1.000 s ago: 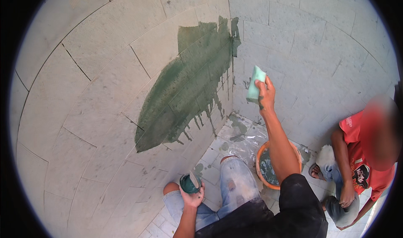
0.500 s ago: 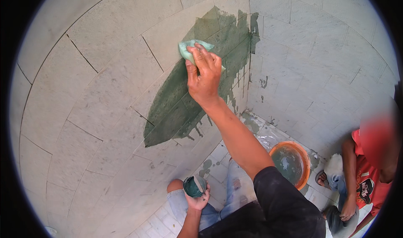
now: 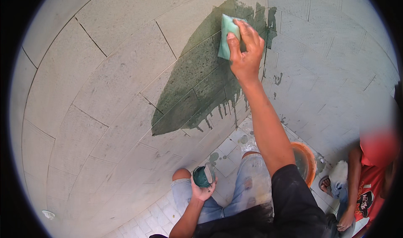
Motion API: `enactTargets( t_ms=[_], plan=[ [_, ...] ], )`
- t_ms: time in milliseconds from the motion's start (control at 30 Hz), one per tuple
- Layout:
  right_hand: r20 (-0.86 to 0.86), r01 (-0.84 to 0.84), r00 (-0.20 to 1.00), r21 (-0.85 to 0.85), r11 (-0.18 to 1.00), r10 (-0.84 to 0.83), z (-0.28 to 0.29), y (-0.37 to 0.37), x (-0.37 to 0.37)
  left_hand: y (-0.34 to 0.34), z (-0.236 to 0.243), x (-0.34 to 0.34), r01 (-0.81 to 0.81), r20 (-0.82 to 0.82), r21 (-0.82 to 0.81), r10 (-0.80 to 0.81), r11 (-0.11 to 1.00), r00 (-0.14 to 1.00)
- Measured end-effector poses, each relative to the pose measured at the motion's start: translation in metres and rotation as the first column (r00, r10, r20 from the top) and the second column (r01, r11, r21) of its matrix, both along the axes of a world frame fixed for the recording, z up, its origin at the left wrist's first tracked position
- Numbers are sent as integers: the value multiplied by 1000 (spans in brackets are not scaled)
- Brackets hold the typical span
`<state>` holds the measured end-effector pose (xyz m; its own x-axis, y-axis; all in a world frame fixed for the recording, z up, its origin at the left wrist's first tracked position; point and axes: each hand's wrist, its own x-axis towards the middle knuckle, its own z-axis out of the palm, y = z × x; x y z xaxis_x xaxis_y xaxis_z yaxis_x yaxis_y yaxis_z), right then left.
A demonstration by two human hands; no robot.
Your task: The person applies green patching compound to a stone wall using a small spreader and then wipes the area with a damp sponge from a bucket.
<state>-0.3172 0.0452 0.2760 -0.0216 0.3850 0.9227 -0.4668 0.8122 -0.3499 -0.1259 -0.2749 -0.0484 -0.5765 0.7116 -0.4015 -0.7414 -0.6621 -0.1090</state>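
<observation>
High on the pale tiled wall (image 3: 105, 66), my right hand (image 3: 247, 59) grips a pale mint-green sponge (image 3: 228, 30) against the upper part of a dark green, leaf-shaped stain (image 3: 184, 91) with drips along its lower edge. Down near my knees, my left hand (image 3: 202, 192) is wrapped round a small tub of dark teal liquid (image 3: 202, 175), with a light flat piece standing inside it.
An orange basin (image 3: 310, 164) of murky water sits on the spattered tile floor (image 3: 226, 145) behind my right arm. A person in a red shirt (image 3: 367, 181) crouches close on the right. A second wall (image 3: 319, 70) meets the stained one at the corner.
My right hand has swung from beside the corner onto the stain, then up and rightward along it with the sponge. The view has shifted, so the stain sits higher in the picture.
</observation>
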Motion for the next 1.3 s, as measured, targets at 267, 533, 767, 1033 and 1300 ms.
enactTargets(
  t_ms=[267,533,767,1033,1300],
  plan=[
    [-9,-164,986,156,974,167,-23,-109,8,-18,-7,18,0,-20,117,2,993,1000],
    [193,-423,906,460,781,377,-129,-187,52,-11,1,21,85,-16,169,-84,982,996],
    [533,-675,690,228,702,490,-189,-100,76,-14,-2,31,105,49,0,-105,994,993],
    [-270,-652,414,-754,76,870,-157,-20,42,-14,-8,20,52,33,75,-55,996,998],
    [128,-53,974,-669,741,186,-181,-64,-3,-18,-12,10,27,52,18,-28,999,998]
  ],
)
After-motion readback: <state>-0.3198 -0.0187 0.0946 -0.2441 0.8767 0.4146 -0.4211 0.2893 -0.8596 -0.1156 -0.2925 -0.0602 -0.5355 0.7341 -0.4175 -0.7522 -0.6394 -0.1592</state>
